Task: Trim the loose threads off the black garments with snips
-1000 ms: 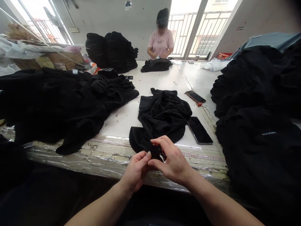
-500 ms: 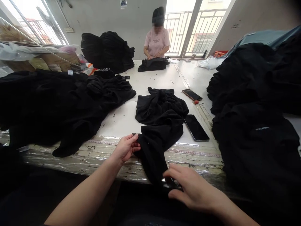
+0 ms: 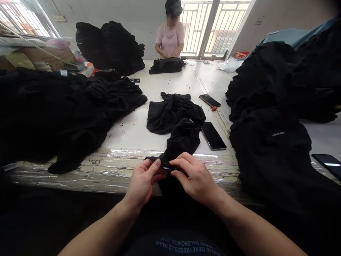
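A black garment (image 3: 174, 110) lies crumpled on the table, one part of it drawn toward me over the near edge. My left hand (image 3: 142, 179) pinches the fabric there between thumb and fingers. Close beside it, my right hand (image 3: 197, 177) is closed around small thread snips (image 3: 166, 167), mostly hidden in the fingers. Their shiny tip points left and reaches the fabric at my left fingertips. Whether the blades are apart is too dark to make out.
Black garments are heaped at the left (image 3: 66, 113) and right (image 3: 266, 142). Beyond the garment lie a phone (image 3: 214, 136) and another phone (image 3: 210, 100); a third dark phone (image 3: 329, 164) rests far right. Across the table (image 3: 133, 124) a person (image 3: 170, 37) handles black cloth.
My right hand has moved up and left with the snips, to my left hand. The near part of the garment is now lifted and bunched. The view has shifted slightly.
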`<state>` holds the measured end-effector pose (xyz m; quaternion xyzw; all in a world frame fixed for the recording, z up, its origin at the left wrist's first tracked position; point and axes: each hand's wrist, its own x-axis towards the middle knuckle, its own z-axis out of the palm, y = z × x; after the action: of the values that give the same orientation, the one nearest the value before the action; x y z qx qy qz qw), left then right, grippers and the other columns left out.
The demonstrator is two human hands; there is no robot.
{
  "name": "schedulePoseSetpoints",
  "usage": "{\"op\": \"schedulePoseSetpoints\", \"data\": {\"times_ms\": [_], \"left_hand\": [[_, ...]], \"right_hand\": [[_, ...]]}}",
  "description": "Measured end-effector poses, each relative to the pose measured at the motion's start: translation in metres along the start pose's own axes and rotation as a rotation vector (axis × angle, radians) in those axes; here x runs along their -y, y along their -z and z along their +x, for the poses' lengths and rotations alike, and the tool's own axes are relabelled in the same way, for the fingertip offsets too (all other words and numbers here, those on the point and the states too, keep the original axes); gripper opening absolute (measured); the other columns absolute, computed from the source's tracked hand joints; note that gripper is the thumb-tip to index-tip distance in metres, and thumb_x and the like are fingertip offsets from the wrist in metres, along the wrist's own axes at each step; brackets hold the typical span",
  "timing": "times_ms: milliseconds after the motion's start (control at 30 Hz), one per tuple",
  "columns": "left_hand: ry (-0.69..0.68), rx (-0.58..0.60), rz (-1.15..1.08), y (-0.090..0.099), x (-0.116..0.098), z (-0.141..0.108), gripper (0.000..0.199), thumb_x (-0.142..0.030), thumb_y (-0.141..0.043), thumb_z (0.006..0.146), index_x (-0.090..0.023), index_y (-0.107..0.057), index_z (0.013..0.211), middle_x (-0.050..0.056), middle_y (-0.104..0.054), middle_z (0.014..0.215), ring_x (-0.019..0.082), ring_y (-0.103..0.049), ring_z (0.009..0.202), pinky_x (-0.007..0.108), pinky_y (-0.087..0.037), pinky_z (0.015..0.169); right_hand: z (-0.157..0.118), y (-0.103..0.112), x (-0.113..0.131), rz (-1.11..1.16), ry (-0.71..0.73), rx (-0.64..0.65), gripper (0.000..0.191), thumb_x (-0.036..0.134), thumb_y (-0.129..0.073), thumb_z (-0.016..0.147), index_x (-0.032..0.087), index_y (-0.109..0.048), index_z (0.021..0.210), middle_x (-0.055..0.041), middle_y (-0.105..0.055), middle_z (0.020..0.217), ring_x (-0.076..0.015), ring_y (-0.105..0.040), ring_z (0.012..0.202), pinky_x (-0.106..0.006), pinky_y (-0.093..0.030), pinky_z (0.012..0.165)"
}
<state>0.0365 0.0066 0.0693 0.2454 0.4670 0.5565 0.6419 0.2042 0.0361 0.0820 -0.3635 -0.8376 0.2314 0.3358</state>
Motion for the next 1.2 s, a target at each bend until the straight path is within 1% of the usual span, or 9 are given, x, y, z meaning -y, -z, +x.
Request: {"op": "schedulePoseSetpoints", "data": {"times_ms": [233,400,500,667,733,833,933,1033,1200], "left_hand": [[0.022,-0.014,0.006,0.001,0.000,-0.003,0.024,-0.032,-0.072,0.075,-0.010,-0.066,0.082,0.007,-0.069,0.078,0.016,-0.065,0.071,0.024,-0.054,0.063],[0.027,-0.010,0.036,-0.002,-0.001,-0.005,0.023,-0.033,-0.071,0.075,-0.012,-0.065,0.082,0.006,-0.069,0.078,0.015,-0.065,0.070,0.023,-0.053,0.063],[0.018,0.075,0.183,-0.004,-0.010,-0.010,0.024,-0.037,-0.066,0.079,-0.013,-0.066,0.082,0.007,-0.070,0.078,0.018,-0.066,0.074,0.027,-0.053,0.068],[-0.525,-0.054,0.688,-0.001,-0.035,-0.012,0.025,-0.028,-0.071,0.074,-0.022,-0.070,0.098,0.007,-0.069,0.102,0.022,-0.061,0.097,0.031,-0.045,0.090],[-0.593,0.055,0.782,-0.001,-0.039,-0.007,0.035,-0.026,-0.075,0.070,-0.025,-0.069,0.104,0.006,-0.064,0.114,0.024,-0.056,0.108,0.031,-0.041,0.095],[-0.262,0.305,0.704,-0.001,-0.029,0.003,0.017,-0.031,-0.070,0.075,-0.021,-0.073,0.088,0.005,-0.069,0.086,0.019,-0.062,0.081,0.026,-0.047,0.075],[0.044,0.284,0.386,0.000,-0.011,0.008,0.020,-0.036,-0.067,0.078,-0.016,-0.068,0.075,0.001,-0.062,0.063,0.011,-0.054,0.056,0.021,-0.042,0.055],[0.132,0.221,0.173,-0.002,-0.002,0.007,0.021,-0.035,-0.070,0.075,-0.015,-0.067,0.078,0.002,-0.063,0.067,0.010,-0.055,0.058,0.020,-0.043,0.057],[0.129,0.203,0.095,-0.011,-0.004,-0.002,0.022,-0.034,-0.070,0.075,-0.013,-0.070,0.082,0.005,-0.066,0.073,0.013,-0.059,0.068,0.022,-0.046,0.064]], "right_hand": [[-0.002,0.003,0.001,-0.024,-0.010,0.010,0.015,0.012,-0.052,0.085,0.019,-0.063,0.094,-0.0042,-0.059,0.087,-0.0145,-0.059,0.074,-0.026,-0.050,0.065],[0.001,0.005,0.002,0.055,-0.102,-0.115,0.014,0.015,-0.056,0.083,0.019,-0.061,0.095,-0.0042,-0.059,0.088,-0.0147,-0.058,0.075,-0.026,-0.048,0.066],[0.003,0.004,0.004,0.113,-0.161,-0.014,0.021,0.019,-0.067,0.074,0.018,-0.061,0.095,-0.0031,-0.062,0.087,-0.0148,-0.057,0.073,-0.027,-0.047,0.066],[0.008,0.013,0.000,0.395,-0.371,0.160,0.008,0.014,-0.057,0.079,0.017,-0.064,0.078,0.0012,-0.064,0.069,-0.0111,-0.056,0.062,-0.023,-0.043,0.058],[0.012,0.018,-0.004,0.527,-0.415,0.201,0.006,0.017,-0.060,0.077,0.016,-0.065,0.078,0.0009,-0.064,0.069,-0.0108,-0.055,0.061,-0.022,-0.042,0.056],[0.016,0.021,-0.012,0.566,-0.399,0.229,0.007,0.022,-0.064,0.075,0.015,-0.066,0.078,0.0000,-0.064,0.069,-0.0118,-0.056,0.062,-0.023,-0.044,0.056],[0.016,0.020,-0.017,0.270,-0.313,0.049,0.005,0.017,-0.060,0.078,0.016,-0.065,0.076,-0.0018,-0.064,0.072,-0.0138,-0.057,0.068,-0.026,-0.045,0.063],[0.010,0.018,-0.014,0.032,-0.147,-0.160,0.008,0.013,-0.057,0.081,0.017,-0.063,0.077,-0.0028,-0.061,0.075,-0.0140,-0.057,0.072,-0.026,-0.046,0.067],[0.000,0.007,-0.003,-0.125,0.101,-0.077,0.013,0.017,-0.053,0.086,0.016,-0.065,0.090,-0.0052,-0.058,0.082,-0.0127,-0.055,0.068,-0.023,-0.044,0.058]]}}
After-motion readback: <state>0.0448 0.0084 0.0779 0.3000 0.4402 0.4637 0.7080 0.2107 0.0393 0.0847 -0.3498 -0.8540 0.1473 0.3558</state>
